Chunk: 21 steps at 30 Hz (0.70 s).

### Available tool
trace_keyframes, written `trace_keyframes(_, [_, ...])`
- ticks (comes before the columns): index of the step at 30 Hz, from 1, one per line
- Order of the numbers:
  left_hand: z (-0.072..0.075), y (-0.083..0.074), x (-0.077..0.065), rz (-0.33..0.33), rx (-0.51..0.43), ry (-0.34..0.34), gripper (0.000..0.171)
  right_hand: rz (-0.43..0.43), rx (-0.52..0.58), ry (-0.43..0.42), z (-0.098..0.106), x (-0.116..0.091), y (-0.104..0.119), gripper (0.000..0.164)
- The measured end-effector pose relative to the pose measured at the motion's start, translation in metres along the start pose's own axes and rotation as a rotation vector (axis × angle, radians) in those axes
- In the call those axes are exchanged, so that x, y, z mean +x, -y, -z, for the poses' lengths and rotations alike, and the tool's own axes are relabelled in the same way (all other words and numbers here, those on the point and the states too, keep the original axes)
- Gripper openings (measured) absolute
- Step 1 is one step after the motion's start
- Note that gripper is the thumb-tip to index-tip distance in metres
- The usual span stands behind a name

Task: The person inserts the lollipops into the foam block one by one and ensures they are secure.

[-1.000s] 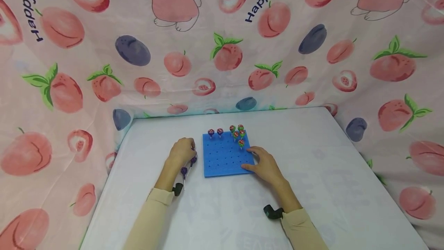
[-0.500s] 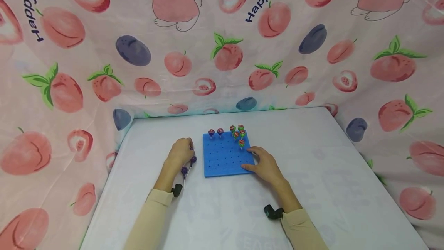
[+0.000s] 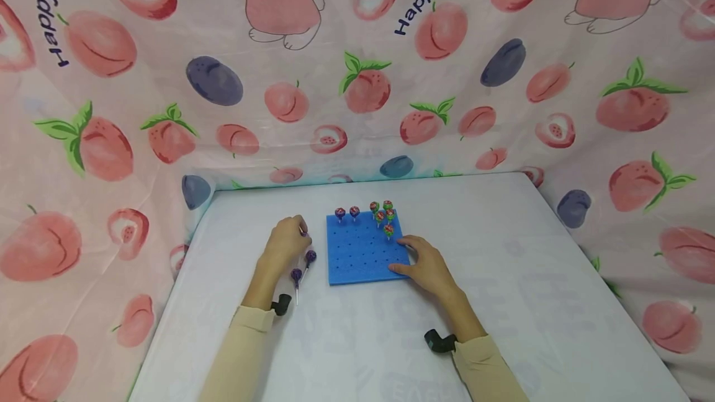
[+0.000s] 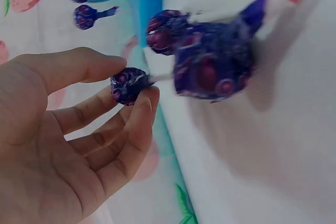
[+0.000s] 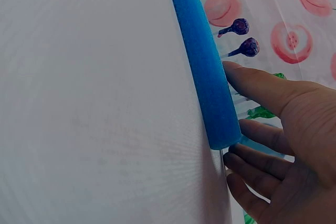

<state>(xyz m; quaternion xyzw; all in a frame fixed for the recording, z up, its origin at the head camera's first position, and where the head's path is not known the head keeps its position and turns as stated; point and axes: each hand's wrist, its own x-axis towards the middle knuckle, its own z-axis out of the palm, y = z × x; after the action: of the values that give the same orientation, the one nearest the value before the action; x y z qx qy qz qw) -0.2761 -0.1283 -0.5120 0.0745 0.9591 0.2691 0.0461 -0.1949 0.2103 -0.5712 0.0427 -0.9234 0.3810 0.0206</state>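
In the head view, my left hand [image 3: 286, 242] is left of a blue pegboard [image 3: 357, 256] full of small holes. Its thumb and fingers pinch the wrapped head of a purple lollipop [image 4: 127, 86], clear in the left wrist view. Beneath that hand, a purple lollipop [image 3: 311, 256] and a nearer lollipop [image 3: 296, 274] lie on the table. My right hand [image 3: 426, 263] rests at the board's near right corner, its thumb by the near edge and relaxed fingers along the right side. Seen from the right wrist, the thumb touches the blue board [image 5: 207, 72].
Two purple lollipops [image 3: 347, 211] stand in the board's far left holes. Several green-wrapped lollipops [image 3: 388, 229] stand at its far right. The board lies on a white-covered table [image 3: 503, 253]. A fruit-print cloth [image 3: 313, 67] hangs behind and at both sides.
My left hand has risen slightly and moved back left with the pinched lollipop, leaving the two lying ones more fully in view. My right hand and the board stay put.
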Motion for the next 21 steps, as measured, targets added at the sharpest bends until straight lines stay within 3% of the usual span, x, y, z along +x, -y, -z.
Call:
trace_keyframes(12, [0.017, -0.012, -0.001, -0.107, -0.056, -0.046, 0.019, 0.0, 0.001, -0.001, 0.001, -0.001, 0.003, 0.071])
trace_keyframes(21, [0.019, -0.018, -0.003, -0.12, -0.063, -0.076, 0.019, -0.005, 0.002, 0.0, 0.001, -0.001, 0.003, 0.07])
